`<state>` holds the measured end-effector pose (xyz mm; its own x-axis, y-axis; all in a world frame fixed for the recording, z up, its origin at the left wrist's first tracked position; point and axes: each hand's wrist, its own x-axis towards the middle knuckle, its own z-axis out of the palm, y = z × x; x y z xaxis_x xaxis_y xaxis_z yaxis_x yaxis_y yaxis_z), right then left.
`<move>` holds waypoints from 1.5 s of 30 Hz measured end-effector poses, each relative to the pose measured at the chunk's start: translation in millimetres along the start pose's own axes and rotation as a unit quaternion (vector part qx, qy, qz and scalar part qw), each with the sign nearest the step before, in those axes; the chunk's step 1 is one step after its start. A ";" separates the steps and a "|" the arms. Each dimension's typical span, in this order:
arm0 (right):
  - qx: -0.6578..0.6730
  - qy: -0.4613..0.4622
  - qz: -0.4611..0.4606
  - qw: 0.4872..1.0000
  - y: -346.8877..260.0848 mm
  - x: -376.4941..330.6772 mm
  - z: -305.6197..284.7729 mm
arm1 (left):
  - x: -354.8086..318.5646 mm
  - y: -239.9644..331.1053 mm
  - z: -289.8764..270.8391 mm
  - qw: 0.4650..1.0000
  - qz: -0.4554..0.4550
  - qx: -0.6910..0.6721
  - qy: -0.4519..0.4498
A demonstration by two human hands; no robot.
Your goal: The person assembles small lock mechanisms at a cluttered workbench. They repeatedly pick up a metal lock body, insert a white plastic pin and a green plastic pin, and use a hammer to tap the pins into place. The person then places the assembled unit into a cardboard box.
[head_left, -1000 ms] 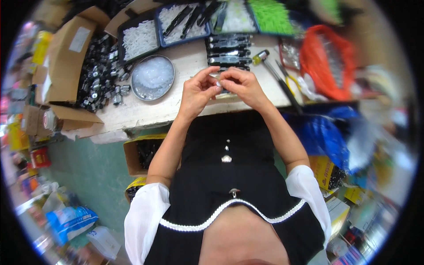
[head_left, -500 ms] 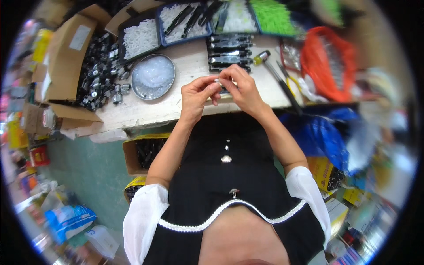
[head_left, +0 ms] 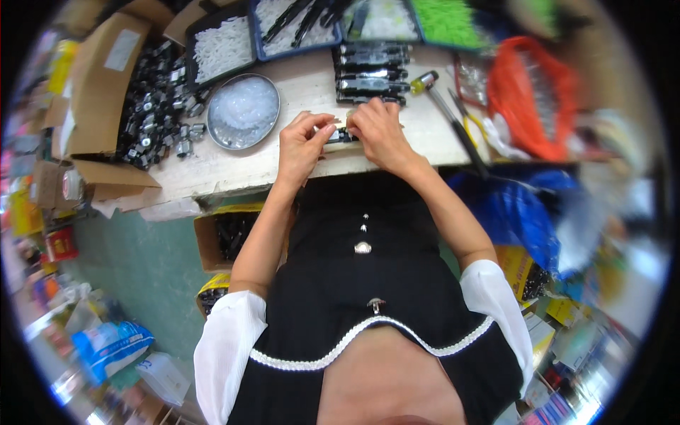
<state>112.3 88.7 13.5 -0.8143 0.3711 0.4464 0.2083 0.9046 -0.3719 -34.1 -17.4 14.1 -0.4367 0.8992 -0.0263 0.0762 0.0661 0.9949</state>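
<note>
Over the front edge of the workbench [head_left: 297, 166], both my hands meet around a black piece with a shiny end [head_left: 341, 135]. My left hand [head_left: 301, 147] has thumb and forefinger pinched together at its left end; whatever sits in the pinch is too small to make out. My right hand [head_left: 386, 140] curls closed over the piece's right part, and its fingers hide much of it. Just beyond my hands lies a stacked row of long black pieces with silvery strips [head_left: 372, 73].
A round metal dish [head_left: 244, 111] of clear small parts stands left, beside a carton [head_left: 106, 85] and heaped black-and-silver fittings [head_left: 152, 106]. Trays of white [head_left: 223, 49] and green pieces [head_left: 446, 25] line the back. Right lie a hammer [head_left: 450, 117], yellow-handled pliers [head_left: 473, 127] and a red bag [head_left: 506, 106].
My hands have parted slightly and lowered onto the black piece, which now shows between them. The small light thing pinched between my fingertips before is no longer visible.
</note>
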 end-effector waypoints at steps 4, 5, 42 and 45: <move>-0.034 -0.006 -0.026 0.999 0.0 1.8 7.7 | 2.5 -12.8 0.3 0.998 0.021 0.060 -0.013; -0.044 -0.003 -0.035 0.998 2.4 1.2 11.2 | 3.7 -16.4 0.4 0.996 0.035 0.080 -0.015; 0.404 0.166 0.336 0.835 60.4 -33.8 -59.7 | 172.1 74.9 43.4 0.983 0.033 -0.110 -0.143; 0.501 0.177 0.307 0.790 40.9 -13.7 -70.4 | 109.9 67.2 46.4 0.962 -0.005 -0.212 -0.173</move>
<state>170.2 135.4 49.4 -0.4869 0.8711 0.0642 -0.1715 -0.0233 -0.9849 -35.4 106.0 73.5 -0.1056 0.9944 0.0071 -0.3311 -0.0419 0.9427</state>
